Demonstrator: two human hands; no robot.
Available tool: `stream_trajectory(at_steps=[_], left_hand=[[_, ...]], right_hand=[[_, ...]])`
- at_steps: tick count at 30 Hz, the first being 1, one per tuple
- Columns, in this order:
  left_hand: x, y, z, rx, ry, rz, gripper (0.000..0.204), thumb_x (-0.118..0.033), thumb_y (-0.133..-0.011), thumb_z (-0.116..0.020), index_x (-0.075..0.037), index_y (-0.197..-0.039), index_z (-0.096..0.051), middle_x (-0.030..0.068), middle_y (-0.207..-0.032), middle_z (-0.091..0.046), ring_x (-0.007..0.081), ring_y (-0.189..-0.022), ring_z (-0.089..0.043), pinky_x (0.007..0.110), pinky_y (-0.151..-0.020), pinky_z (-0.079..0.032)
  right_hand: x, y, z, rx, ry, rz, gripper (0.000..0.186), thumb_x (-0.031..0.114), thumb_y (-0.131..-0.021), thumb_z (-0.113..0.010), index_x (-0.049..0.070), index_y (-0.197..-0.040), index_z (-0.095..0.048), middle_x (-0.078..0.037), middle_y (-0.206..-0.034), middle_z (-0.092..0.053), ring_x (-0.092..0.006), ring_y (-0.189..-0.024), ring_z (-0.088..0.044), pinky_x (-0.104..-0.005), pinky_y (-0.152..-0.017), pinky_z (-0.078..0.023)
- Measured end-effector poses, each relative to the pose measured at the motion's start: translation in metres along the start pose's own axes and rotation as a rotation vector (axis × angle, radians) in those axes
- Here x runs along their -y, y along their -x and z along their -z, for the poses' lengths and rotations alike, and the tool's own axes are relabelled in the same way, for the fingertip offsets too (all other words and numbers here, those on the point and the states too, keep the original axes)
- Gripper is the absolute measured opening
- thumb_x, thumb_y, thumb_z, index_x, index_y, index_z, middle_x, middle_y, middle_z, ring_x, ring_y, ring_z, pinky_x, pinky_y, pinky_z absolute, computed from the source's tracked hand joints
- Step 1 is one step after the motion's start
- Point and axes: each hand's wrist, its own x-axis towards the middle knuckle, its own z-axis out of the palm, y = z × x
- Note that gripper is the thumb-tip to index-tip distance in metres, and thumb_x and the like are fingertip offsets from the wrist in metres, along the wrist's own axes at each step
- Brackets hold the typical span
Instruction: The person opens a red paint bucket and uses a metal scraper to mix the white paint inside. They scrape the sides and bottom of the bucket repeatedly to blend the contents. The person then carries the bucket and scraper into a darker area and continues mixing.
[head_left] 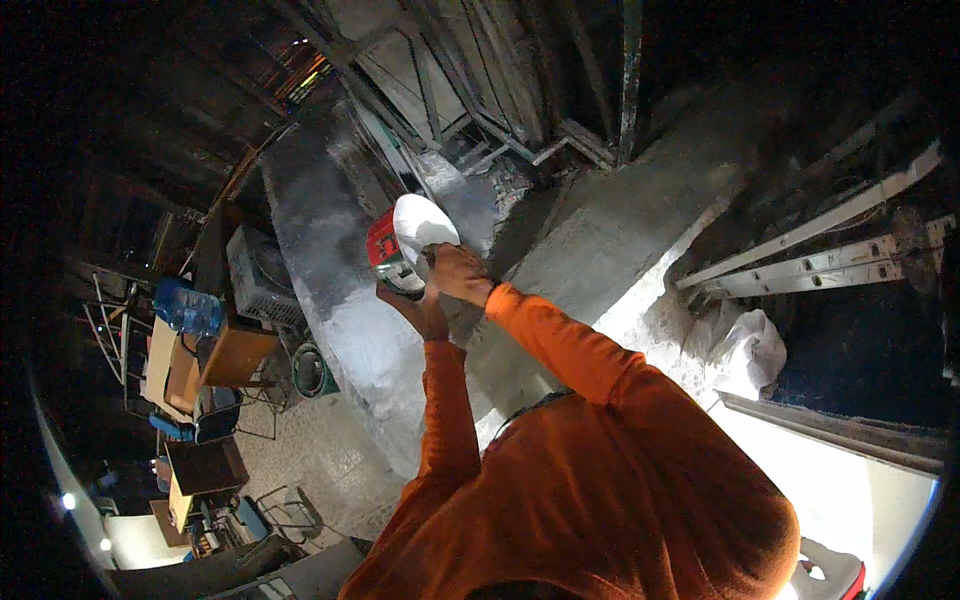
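My left hand (428, 315) is closed around the underside of a red and pale can-like container (382, 241), held tilted in front of me. A bright white round face (422, 224), either a lid or the container's open end, shows on its right side; glare hides which. My right hand (461, 275) is closed at the lower edge of that white face, with its fingers curled in. Something small and dark shows at the right fingertips, but I cannot make out what it is. Both forearms are in orange sleeves. A grey, dusty slab-like surface (345, 300) lies below the hands.
Metal frames and poles (500, 130) lean at the far side. On the right are a ladder-like metal rail (820, 270) and a white sack (748, 355). To the left stand a grey crate (258, 275), a blue water bottle (188, 306), a wooden desk (240, 352) and several chairs.
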Motion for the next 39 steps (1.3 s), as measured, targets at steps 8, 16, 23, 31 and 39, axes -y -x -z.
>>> stream_trajectory(at_steps=[8,16,23,31,39], left_hand=[[0.017,-0.007,0.006,0.073,-0.074,0.020,0.089,-0.013,-0.072,-0.083,-0.006,-0.142,-0.027,0.0131,-0.136,-0.042,0.0272,-0.127,-0.046,0.041,-0.110,-0.039],[0.021,-0.008,0.017,-0.078,0.078,0.104,0.088,-0.012,-0.072,-0.077,-0.005,-0.145,-0.028,0.0146,-0.137,-0.043,0.0286,-0.126,-0.048,0.043,-0.109,-0.041],[0.019,-0.019,-0.018,0.084,-0.036,0.030,0.090,-0.022,-0.073,-0.078,-0.002,-0.145,-0.028,0.0151,-0.138,-0.041,0.0278,-0.127,-0.045,0.041,-0.108,-0.039],[0.005,-0.058,0.004,0.010,-0.067,-0.109,0.093,-0.010,-0.072,-0.076,-0.003,-0.148,-0.023,0.0160,-0.139,-0.039,0.0283,-0.129,-0.042,0.041,-0.109,-0.038],[-0.024,-0.075,-0.017,0.008,-0.074,-0.107,0.087,-0.001,-0.071,-0.068,-0.004,-0.147,-0.025,0.0138,-0.138,-0.040,0.0267,-0.127,-0.043,0.040,-0.108,-0.038]], right_hand=[[-0.062,-0.041,-0.076,-0.031,0.294,0.232,0.034,0.030,-0.085,-0.063,0.000,-0.095,-0.073,-0.023,-0.094,-0.072,-0.0378,-0.088,-0.072,-0.0493,-0.072,-0.058],[-0.011,-0.018,-0.033,-0.027,0.105,0.137,0.031,0.024,-0.082,-0.062,-0.004,-0.085,-0.074,-0.026,-0.094,-0.072,-0.0409,-0.082,-0.071,-0.0509,-0.069,-0.058],[-0.096,-0.059,-0.081,-0.268,-0.102,0.227,0.028,0.020,-0.089,-0.063,0.004,-0.112,-0.068,-0.015,-0.096,-0.069,-0.0290,-0.075,-0.068,-0.0428,-0.066,-0.055],[-0.040,-0.006,0.007,0.002,-1.146,-0.678,0.035,0.024,-0.099,-0.061,0.018,-0.134,-0.061,-0.003,-0.082,-0.058,-0.0111,-0.062,-0.050,-0.0284,-0.054,-0.043],[-0.017,0.003,0.028,-0.041,-0.328,-0.192,0.041,0.014,-0.098,-0.052,0.013,-0.138,-0.058,-0.025,-0.103,-0.069,-0.0422,-0.096,-0.066,-0.0495,-0.088,-0.052]])
